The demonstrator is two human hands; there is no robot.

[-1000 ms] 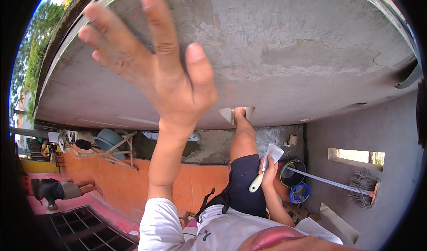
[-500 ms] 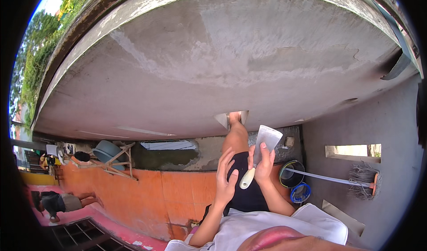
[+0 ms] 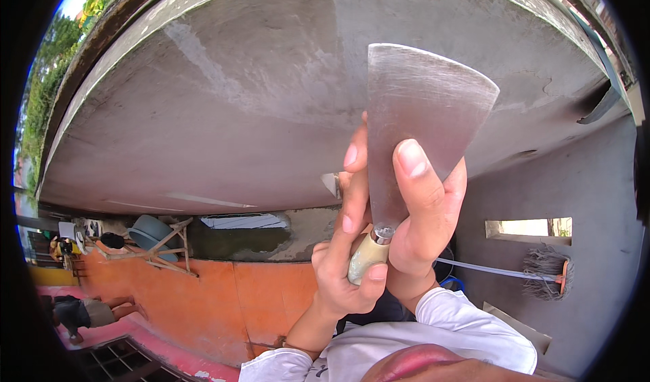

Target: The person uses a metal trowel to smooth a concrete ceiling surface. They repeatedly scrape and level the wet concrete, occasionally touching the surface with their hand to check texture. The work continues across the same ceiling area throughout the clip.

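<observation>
Raised close in front of me is a putty knife [image 3: 433,101] with a wide grey metal blade flaring toward the top and a short cream handle. My left hand [image 3: 340,273] is closed round the handle, its thumb near the butt end and some fingers behind the blade. With its thumb flat on the blade's face and its fingers behind, my right hand [image 3: 426,216] grips the lower part of the blade. A grey plastered wall [image 3: 237,124] rises behind the tool; the blade stands apart from its rough, patchy surface.
To the right, a mop [image 3: 548,273] leans by the side wall, beside a blue-rimmed bucket [image 3: 452,284] partly hidden by my arm. At left stand a grey basin [image 3: 152,233] and a wooden stand [image 3: 172,246] on orange tiles [image 3: 203,297]. Another person [image 3: 88,312] is at far left.
The putty knife has come up and much closer to me. My left hand, open and apart from it before, is now closed on its handle; my right hand still grips the blade.
</observation>
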